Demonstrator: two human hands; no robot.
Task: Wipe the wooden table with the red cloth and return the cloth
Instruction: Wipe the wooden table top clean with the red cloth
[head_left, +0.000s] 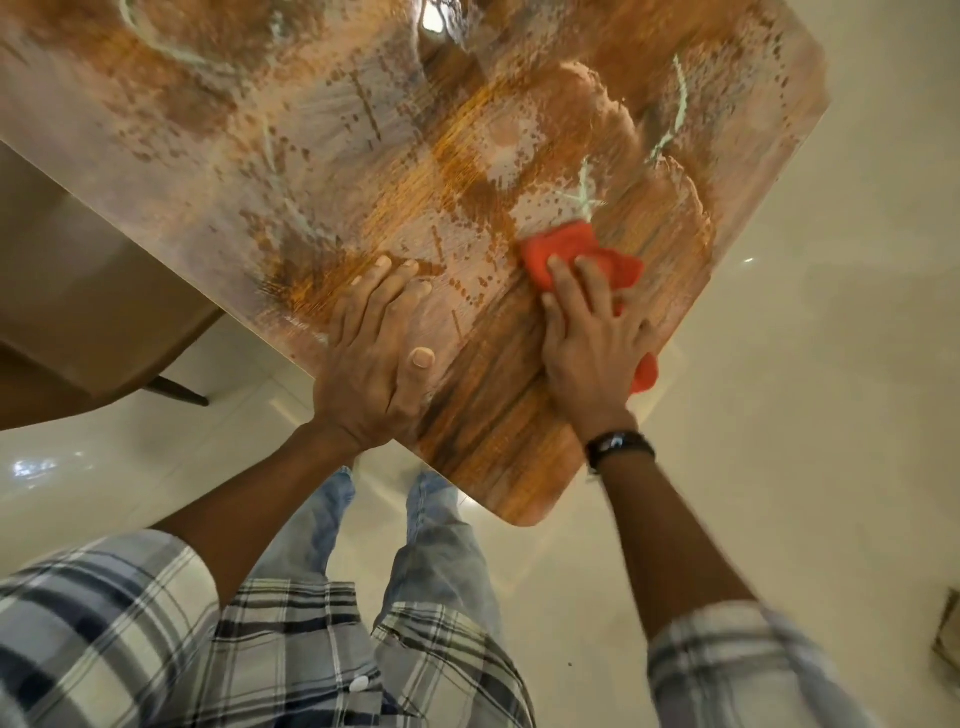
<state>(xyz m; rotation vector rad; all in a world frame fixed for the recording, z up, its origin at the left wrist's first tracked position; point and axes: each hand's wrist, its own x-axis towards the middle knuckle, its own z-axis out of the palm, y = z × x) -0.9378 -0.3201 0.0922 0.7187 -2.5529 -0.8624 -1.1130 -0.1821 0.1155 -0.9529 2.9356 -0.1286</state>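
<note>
Where the table (363, 156) thrusts a rounded corner toward you above the pale floor (805, 364), a brown chair (78, 312) stands close against its left edge. Your left hand (374, 353) rests flat on the smeared wood near that edge, fingers straight and close together, thumb set apart. Your right hand (592, 343), a dark band (618, 447) on its wrist, presses the cloth (566, 249) down with fingers nearly straight and slightly spread. Bunched near the right edge, the cloth shows beyond your fingertips and beside the palm, its long axis following the hand, away from you and slightly leftward.
</note>
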